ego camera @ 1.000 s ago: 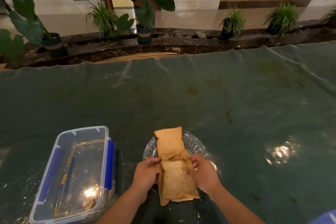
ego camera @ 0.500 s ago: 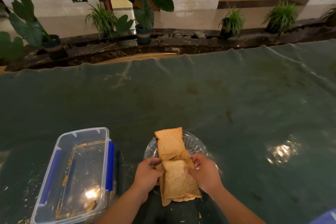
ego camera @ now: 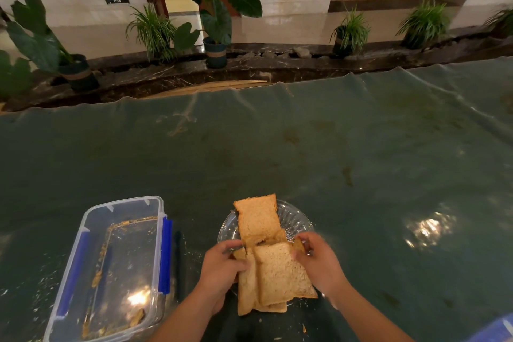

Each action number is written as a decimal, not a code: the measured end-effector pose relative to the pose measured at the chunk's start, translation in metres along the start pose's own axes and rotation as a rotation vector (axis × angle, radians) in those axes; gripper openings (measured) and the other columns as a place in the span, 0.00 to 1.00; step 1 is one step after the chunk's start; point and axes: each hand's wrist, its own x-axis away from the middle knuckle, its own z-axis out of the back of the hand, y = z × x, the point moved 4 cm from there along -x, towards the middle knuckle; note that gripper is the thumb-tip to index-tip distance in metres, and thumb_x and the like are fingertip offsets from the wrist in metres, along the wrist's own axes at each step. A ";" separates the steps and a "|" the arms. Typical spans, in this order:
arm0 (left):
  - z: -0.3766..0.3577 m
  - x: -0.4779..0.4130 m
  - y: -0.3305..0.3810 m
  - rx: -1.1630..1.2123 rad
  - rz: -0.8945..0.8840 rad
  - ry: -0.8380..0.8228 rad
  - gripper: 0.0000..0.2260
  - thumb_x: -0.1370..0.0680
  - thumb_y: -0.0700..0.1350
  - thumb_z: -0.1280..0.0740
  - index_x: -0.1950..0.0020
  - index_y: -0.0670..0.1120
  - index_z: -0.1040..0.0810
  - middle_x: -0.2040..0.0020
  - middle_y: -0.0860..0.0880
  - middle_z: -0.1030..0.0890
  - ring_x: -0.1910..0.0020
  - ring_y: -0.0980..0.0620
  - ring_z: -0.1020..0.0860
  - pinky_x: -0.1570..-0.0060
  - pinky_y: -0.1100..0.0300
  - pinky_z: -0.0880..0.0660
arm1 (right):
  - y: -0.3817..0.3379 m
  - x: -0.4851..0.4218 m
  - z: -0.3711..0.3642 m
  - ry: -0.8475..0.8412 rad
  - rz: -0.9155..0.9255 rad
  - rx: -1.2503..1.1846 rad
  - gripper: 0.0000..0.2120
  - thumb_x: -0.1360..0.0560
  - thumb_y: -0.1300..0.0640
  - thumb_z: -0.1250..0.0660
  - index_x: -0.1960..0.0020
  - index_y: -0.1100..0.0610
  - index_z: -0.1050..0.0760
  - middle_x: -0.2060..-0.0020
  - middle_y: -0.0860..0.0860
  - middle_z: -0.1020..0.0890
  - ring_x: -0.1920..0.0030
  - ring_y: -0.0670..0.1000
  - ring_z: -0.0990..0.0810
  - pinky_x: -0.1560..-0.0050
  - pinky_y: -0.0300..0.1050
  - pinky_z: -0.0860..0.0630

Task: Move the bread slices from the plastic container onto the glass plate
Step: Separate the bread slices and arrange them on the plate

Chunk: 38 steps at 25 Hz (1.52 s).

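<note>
A small glass plate sits near the table's front edge with brown bread slices piled on it. One slice lies flat across the plate's far half. A stack of slices overhangs the near rim. My left hand grips the stack's left edge and my right hand grips its right edge. The clear plastic container with blue clips stands to the left and holds only crumbs and small bread scraps.
A dark pen-like object lies between container and plate. Crumbs dot the green plastic-covered table. Potted plants line a dark stone ledge beyond the far edge. A blue object shows at the bottom right corner.
Both hands have shifted the near stack of slices slightly; the top slice now sits turned a little to the right, and my right hand has moved up along its edge.
</note>
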 end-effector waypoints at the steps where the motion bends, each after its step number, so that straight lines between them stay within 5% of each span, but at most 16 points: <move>1: 0.000 0.002 0.003 0.015 -0.007 0.003 0.20 0.31 0.27 0.29 0.47 0.48 0.20 0.51 0.47 0.14 0.51 0.46 0.16 0.59 0.51 0.20 | -0.001 0.002 0.004 0.002 -0.015 -0.070 0.08 0.27 0.57 0.29 0.51 0.47 0.24 0.56 0.49 0.19 0.56 0.47 0.21 0.56 0.42 0.25; 5: -0.001 0.004 0.019 0.065 -0.036 0.004 0.21 0.31 0.28 0.28 0.43 0.48 0.20 0.49 0.45 0.15 0.49 0.44 0.17 0.49 0.44 0.19 | -0.012 -0.002 0.019 -0.033 -0.099 -0.402 0.09 0.26 0.61 0.29 0.49 0.50 0.21 0.52 0.52 0.15 0.49 0.54 0.17 0.46 0.57 0.20; 10: 0.003 -0.009 0.038 0.182 -0.044 -0.001 0.20 0.30 0.29 0.28 0.44 0.49 0.20 0.49 0.45 0.15 0.49 0.45 0.16 0.49 0.43 0.19 | -0.021 -0.036 0.030 0.022 -0.120 -0.480 0.10 0.25 0.61 0.30 0.46 0.52 0.22 0.49 0.54 0.16 0.47 0.56 0.18 0.44 0.61 0.21; 18: 0.014 -0.035 0.024 -0.265 -0.139 0.262 0.23 0.27 0.34 0.30 0.33 0.48 0.28 0.54 0.54 0.19 0.53 0.55 0.20 0.54 0.54 0.22 | -0.012 -0.067 0.012 0.052 0.062 0.224 0.14 0.24 0.60 0.34 0.39 0.55 0.25 0.50 0.49 0.18 0.49 0.51 0.20 0.51 0.41 0.28; 25: 0.009 -0.029 0.024 -0.585 -0.288 0.375 0.17 0.27 0.38 0.30 0.41 0.51 0.24 0.58 0.55 0.20 0.60 0.59 0.24 0.64 0.65 0.32 | -0.007 -0.067 0.019 0.095 0.085 0.284 0.17 0.23 0.62 0.36 0.35 0.57 0.27 0.43 0.53 0.18 0.42 0.56 0.21 0.45 0.43 0.27; 31: 0.015 -0.024 0.020 -0.430 -0.231 0.479 0.20 0.27 0.37 0.29 0.37 0.49 0.24 0.51 0.51 0.18 0.51 0.51 0.20 0.48 0.51 0.21 | -0.006 -0.068 0.019 0.094 0.100 0.257 0.18 0.23 0.62 0.36 0.33 0.57 0.28 0.39 0.53 0.20 0.39 0.55 0.22 0.43 0.41 0.29; 38: 0.011 -0.025 0.024 -0.472 -0.237 0.441 0.20 0.27 0.37 0.29 0.36 0.47 0.25 0.51 0.50 0.18 0.52 0.51 0.20 0.52 0.55 0.23 | -0.007 -0.074 0.013 -0.002 0.090 0.346 0.23 0.22 0.59 0.35 0.28 0.57 0.34 0.35 0.53 0.22 0.36 0.55 0.24 0.38 0.44 0.29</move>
